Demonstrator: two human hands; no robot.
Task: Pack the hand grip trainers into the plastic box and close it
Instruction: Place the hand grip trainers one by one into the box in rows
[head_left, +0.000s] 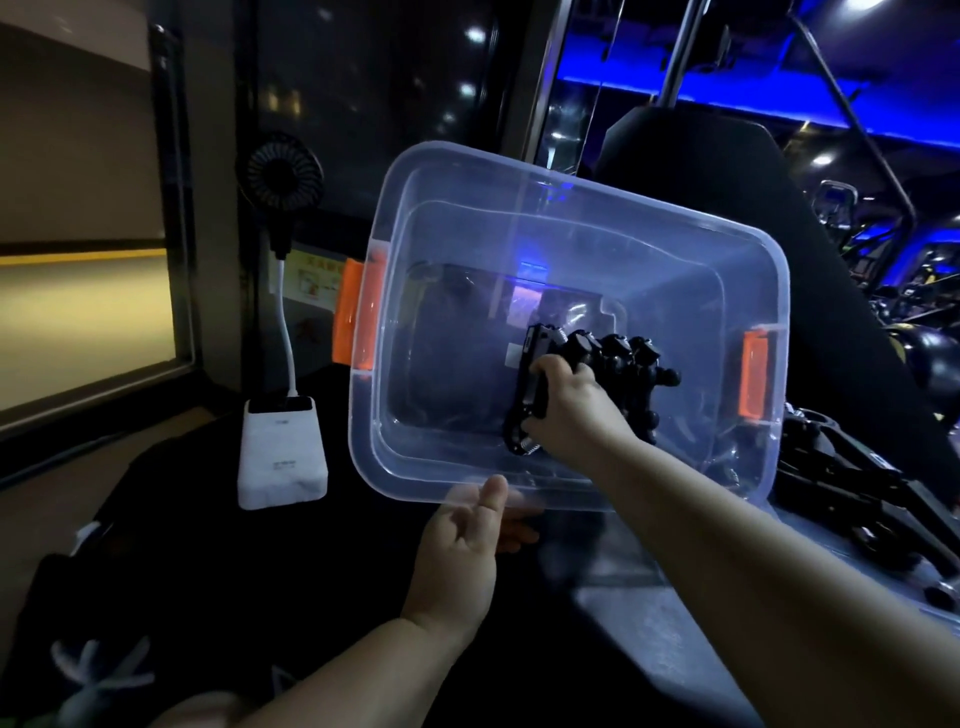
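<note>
Black hand grip trainer (608, 353) is inside the plastic box (613, 195), right of centre, low toward the box floor. Right hand (576, 410) grasps its frame with fingers curled round it, and the forearm crosses the near rim.

Room: the left half of the interior is open. The trainer is well apart from the left wall and nearer the right wall; can't tell if it touches the floor.

Trainer look: a row of round knobs on top, a flat bar on its left side, and a coil spring showing below the knuckles.

The box is clear, lid off, tilted with the opening toward the camera. Orange latches (358, 317) sit on both short ends. Left hand (457, 556) pinches the near rim, thumb on top, fingers underneath and visible through the plastic.

Outward: other trainers (841, 467) lie just right of the box. A white power bank (283, 457) sits left of it, with a cable (285, 338) running up to a small fan (283, 179).
</note>
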